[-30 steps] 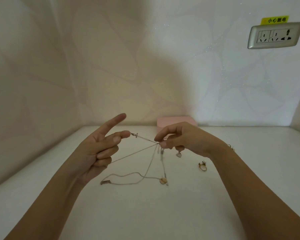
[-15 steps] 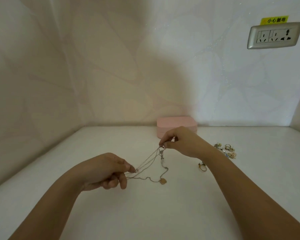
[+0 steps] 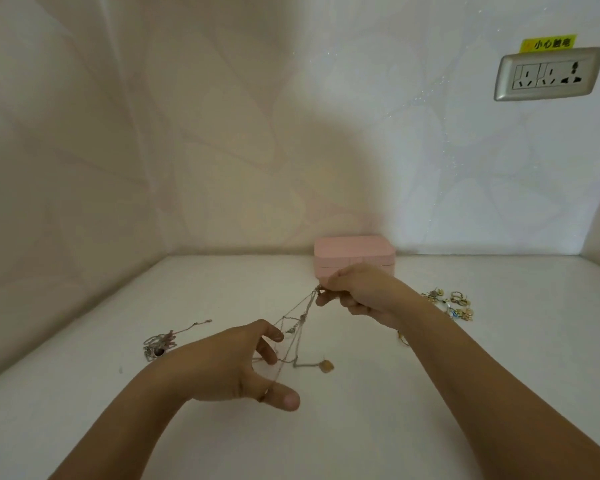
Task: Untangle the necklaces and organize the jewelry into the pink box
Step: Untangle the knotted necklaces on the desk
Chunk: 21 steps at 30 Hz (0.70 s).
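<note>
Right hand point(image 3: 361, 292): thumb and forefinger closed in a narrow pinch on the top of the tangled necklaces point(image 3: 300, 323), held raised above the table point(image 3: 361, 427). The remaining fingers are curled under the palm.

From that pinch the thin chains fan out, taut, down and toward the person to the left hand point(image 3: 229, 365). Left hand: fingers curled, thumb stretched out, with strands caught at the forefinger tip and at the base of the thumb. The exact point of hold among the fingers cannot be made out. One strand drops from the fan to the table and ends in a small gold pendant point(image 3: 326, 366), which lies just below the pinch and beside the left fingers.

Pink box point(image 3: 354, 252): lid closed, directly behind the pinching hand against the wall, partly covered by the knuckles.

To the right of the grip, beyond the right forearm, a pile of gold earrings and rings point(image 3: 451, 303) lies on the table. A single ring point(image 3: 402, 338) lies against the near edge of that forearm.

To the left of the grip, past the left hand, a second necklace point(image 3: 160, 342) lies heaped, apart from both hands.

High to the right of the grip, a wall socket point(image 3: 548, 74) carries a yellow label point(image 3: 549, 43) above it.
</note>
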Tool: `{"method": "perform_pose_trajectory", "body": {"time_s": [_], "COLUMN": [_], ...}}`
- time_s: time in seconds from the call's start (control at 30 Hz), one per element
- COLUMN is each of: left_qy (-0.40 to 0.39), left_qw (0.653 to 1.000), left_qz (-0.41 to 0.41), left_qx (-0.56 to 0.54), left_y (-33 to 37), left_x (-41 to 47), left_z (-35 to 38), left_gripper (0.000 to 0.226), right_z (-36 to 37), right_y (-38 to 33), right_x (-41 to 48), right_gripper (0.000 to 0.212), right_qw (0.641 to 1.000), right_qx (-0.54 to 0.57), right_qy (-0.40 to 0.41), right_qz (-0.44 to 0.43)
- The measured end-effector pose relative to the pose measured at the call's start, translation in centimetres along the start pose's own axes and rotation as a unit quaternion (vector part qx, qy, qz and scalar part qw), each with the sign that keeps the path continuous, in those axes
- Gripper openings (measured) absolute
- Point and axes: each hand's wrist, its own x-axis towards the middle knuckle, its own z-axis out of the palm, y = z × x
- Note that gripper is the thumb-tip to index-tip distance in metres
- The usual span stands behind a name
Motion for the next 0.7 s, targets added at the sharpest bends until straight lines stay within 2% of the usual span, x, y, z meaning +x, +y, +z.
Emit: {"method": "perform_pose_trajectory", "body": {"time_s": [0.13, 0.33, 0.47, 0.53, 0.6, 0.67, 0.7], "left_qy": [0.034, 0.071, 0.069, 0.062, 0.063, 0.071, 0.077], "left_qw": [0.998, 0.991, 0.987, 0.986, 0.983, 0.978, 0.974], "left_qz": [-0.021, -0.021, -0.042, -0.050, -0.058, -0.060, -0.058], "left_qx": [0.046, 0.112, 0.138, 0.149, 0.163, 0.189, 0.203], "left_y": [1.0, 1.4, 1.4, 1.3, 1.0, 0.6, 0.4], "left_x": [-0.5, -0.3, 0.2, 0.3, 0.4, 0.5, 0.5], "left_z": [1.1, 2.4, 2.8, 2.7, 2.3, 1.8, 1.6], "left_gripper": [0.117, 0.137, 0.141, 0.144, 0.151, 0.155, 0.155], "right_z": [0.8, 1.5, 1.6, 1.4, 0.5, -0.8, -1.3], "right_y": [0.1, 0.3, 0.4, 0.3, 0.0, -0.4, -0.6], "right_x": [0.3, 0.2, 0.5, 0.6, 0.2, -0.7, -1.1], "right_gripper": [0.015, 0.014, 0.013, 0.014, 0.014, 0.009, 0.007], "right_qw": [0.996, 0.970, 0.957, 0.974, 0.999, 0.991, 0.986], "right_qx": [0.077, 0.225, 0.281, 0.225, 0.041, -0.116, -0.149], "right_qy": [-0.026, -0.078, -0.057, -0.027, 0.014, 0.013, -0.006], "right_qz": [0.037, 0.046, 0.041, 0.020, -0.028, -0.067, -0.073]}}
